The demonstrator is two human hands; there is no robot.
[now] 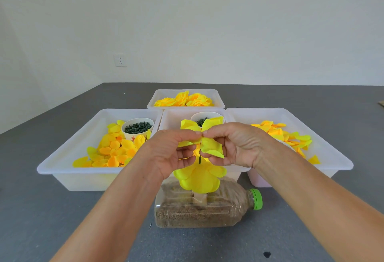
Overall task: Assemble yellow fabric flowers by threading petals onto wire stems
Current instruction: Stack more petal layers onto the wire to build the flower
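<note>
Stretching across the lower half of the frame is a dark grey table (62, 209), backed by a plain pale wall (207, 22) with a white socket (121, 60) at centre left. Four translucent white trays sit on it: a left tray (68, 157) of loose yellow and orange petals (110, 151) with a paper cup (137, 129) of dark green pieces, a far tray (166, 95) at centre holding finished yellow flowers (185, 99), a middle tray (172, 118) with a second cup (204, 116), and a right tray (332, 153) with more petals. Near the bottom centre a clear plastic bottle (199, 209) with a green cap (257, 199) lies on its side, filled with brownish grains.

Both forearms reach in from the lower corners and meet at centre frame. The left hand (168, 153) and right hand (234, 145) face each other, thumb and forefinger of each pinched on a yellow petal piece (209, 147) at its middle, the other fingers curled beneath. A thin dark green wire stem (200, 159) hangs between the hands. Just below them a partly built yellow flower (199, 176) stands above the bottle.
</note>
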